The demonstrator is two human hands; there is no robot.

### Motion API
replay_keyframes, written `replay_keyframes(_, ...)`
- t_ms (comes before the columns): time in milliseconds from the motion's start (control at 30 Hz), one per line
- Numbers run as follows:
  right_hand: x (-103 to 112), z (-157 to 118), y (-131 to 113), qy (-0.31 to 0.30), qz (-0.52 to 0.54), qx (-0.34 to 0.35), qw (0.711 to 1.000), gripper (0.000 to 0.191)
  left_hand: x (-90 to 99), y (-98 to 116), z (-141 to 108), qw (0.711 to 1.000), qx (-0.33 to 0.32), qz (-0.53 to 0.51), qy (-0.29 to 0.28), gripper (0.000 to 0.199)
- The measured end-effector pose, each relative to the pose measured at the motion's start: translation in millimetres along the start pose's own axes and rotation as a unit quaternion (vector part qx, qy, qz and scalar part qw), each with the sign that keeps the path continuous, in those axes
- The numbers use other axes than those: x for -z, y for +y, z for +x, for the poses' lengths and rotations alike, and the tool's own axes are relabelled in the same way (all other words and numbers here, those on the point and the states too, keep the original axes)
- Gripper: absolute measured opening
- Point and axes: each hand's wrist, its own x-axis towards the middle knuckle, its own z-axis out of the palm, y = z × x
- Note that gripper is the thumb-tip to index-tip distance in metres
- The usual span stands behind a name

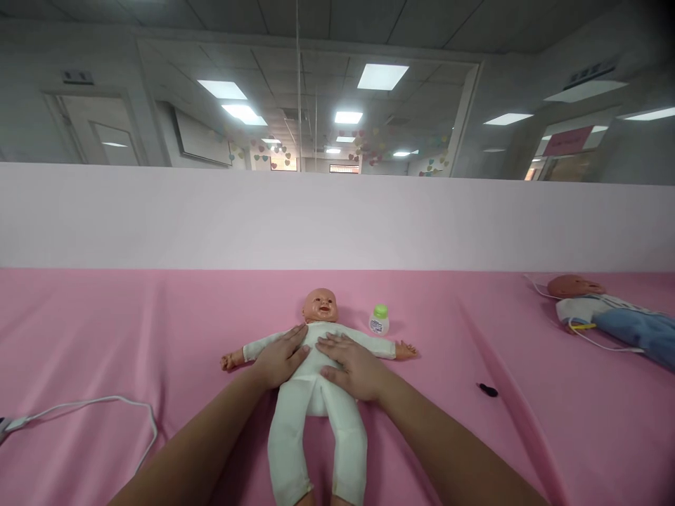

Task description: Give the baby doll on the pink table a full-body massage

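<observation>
A baby doll (316, 404) with a white cloth body lies on its back, head away from me and arms spread wide. My left hand (283, 357) rests flat on the left side of its chest, fingers stretched out. On the other side of the chest lies my right hand (352, 364), also flat with its fingers extended. Neither hand grips anything. Just beyond the doll's arm on the right stands a small clear bottle (379, 320) with a green cap and a printed label.
Pink cloth (200, 302) with folds covers the surface. A second doll (616, 316) in blue and white lies at the far right, with a white cord by it. A small black object (488, 390) lies right of centre. A white cable (105, 399) curves at left. Behind rises a white partition (337, 221).
</observation>
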Motion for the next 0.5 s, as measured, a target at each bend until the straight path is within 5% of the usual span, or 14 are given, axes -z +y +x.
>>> replay_keyframes(167, 1, 4, 19, -0.001, -0.050, -0.095, 0.994, 0.082, 5.7, 9, -4, 1.000, 0.012, -0.001, -0.014, 0.079)
replay_keyframes(367, 2, -1, 40, 0.038, -0.095, -0.173, 0.980, 0.070, 41.8, 33, -24, 0.997, 0.048, 0.005, -0.063, 0.083)
replay_keyframes(500, -1, 1, 47, 0.044, -0.110, -0.160, 0.980, 0.070, 56.9, 67, -54, 0.993, -0.027, -0.013, -0.112, 0.079)
